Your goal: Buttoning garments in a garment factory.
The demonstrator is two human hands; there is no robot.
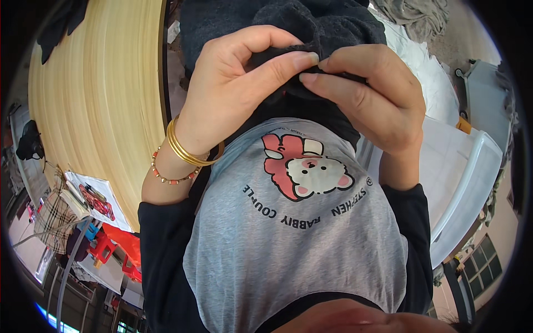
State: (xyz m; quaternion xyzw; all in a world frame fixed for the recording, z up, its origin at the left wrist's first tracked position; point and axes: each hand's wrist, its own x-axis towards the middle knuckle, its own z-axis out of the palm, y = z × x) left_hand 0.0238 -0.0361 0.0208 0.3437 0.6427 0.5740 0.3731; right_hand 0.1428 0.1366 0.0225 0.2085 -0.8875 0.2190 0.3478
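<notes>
Dark charcoal cloth (pixel 338 28) lies bunched at the top middle, over my lap. My left hand (pixel 244 77), with gold bangles (pixel 186 147) and a beaded bracelet (pixel 161 176) on its wrist, pinches a fold of this cloth between thumb and fingers. Close beside that thumb, my right hand (pixel 377 91) has its thumb and forefinger on the same edge, gripping it. The fingertips of both hands nearly meet. Whether anything small sits between them is hidden. Below the hands is my grey shirt (pixel 294 238) with a cartoon bear print.
A wood-grain table (pixel 100 83) stands at my left, with dark cloth (pixel 55 33) at its far end and a printed sheet (pixel 100 200) at its near edge. On my right are a white plastic bin (pixel 466 188) and a white sheet (pixel 416 61). Grey cloth (pixel 413 16) is heaped beyond.
</notes>
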